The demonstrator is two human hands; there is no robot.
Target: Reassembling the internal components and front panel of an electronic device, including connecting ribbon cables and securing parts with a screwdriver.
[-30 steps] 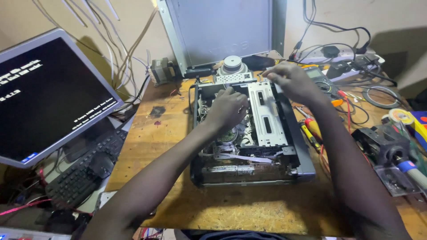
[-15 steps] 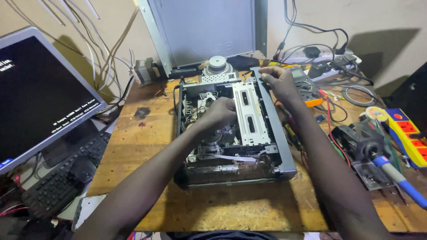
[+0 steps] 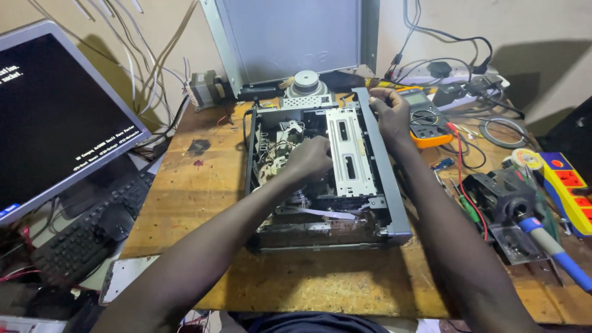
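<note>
An opened grey video player chassis [image 3: 394, 203] lies on the wooden bench [image 3: 203, 185], its mechanism and silver metal bracket [image 3: 348, 151] exposed. My left hand [image 3: 308, 160] reaches into the middle of the mechanism, fingers curled down on parts I cannot make out. My right hand [image 3: 388, 111] grips the far right edge of the chassis frame. A round drum part [image 3: 306, 82] sits at the chassis's back.
A monitor [image 3: 55, 117] and black keyboard [image 3: 92, 228] stand at the left. An orange multimeter [image 3: 425, 120] with leads, a soldering iron [image 3: 549, 246], a black tool block [image 3: 502, 194], a power strip [image 3: 570, 188] and cables crowd the right. A grey metal cover [image 3: 290, 37] leans behind.
The view has shifted so the chassis sits more central and closer. My right hand slid a little along the chassis's right rim; my left hand stays inside the mechanism.
</note>
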